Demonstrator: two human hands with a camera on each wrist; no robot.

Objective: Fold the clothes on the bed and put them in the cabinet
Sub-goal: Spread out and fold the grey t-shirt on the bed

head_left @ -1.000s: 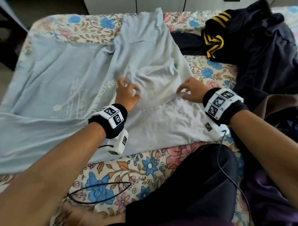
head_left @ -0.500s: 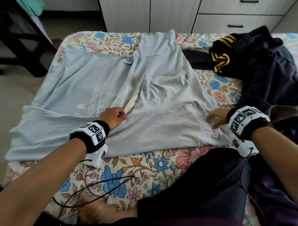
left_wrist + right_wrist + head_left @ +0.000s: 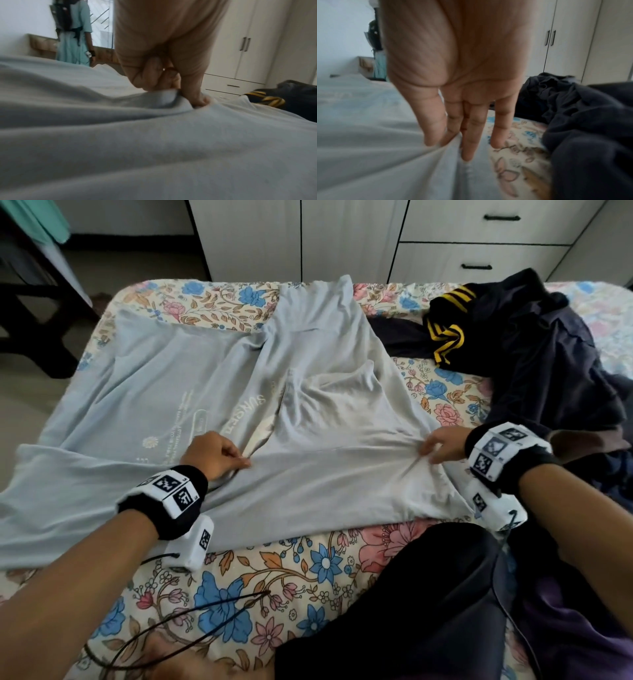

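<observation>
A light grey T-shirt (image 3: 178, 392) with pale print lies spread over the floral bed (image 3: 260, 587), one part doubled over towards me. My left hand (image 3: 219, 455) pinches a fold of the shirt (image 3: 154, 135) near its middle, fingers curled (image 3: 197, 100). At the shirt's right edge my right hand (image 3: 442, 445) pinches the cloth (image 3: 385, 155) between thumb and forefinger, the other fingers (image 3: 469, 146) straight. A heap of dark clothes (image 3: 534, 361) with yellow stripes lies at the back right.
White cabinet doors and drawers (image 3: 479, 241) stand past the far end of the bed. A dark table leg (image 3: 30, 313) is on the floor at left. Black cables (image 3: 178, 628) and my dark-clothed knee (image 3: 411, 611) lie near me. A person (image 3: 75, 40) in a teal garment stands by the window.
Both hands drew back towards me from the shirt's middle, pulling the fold into a straighter line. The view tilted up, so the cabinet now shows.
</observation>
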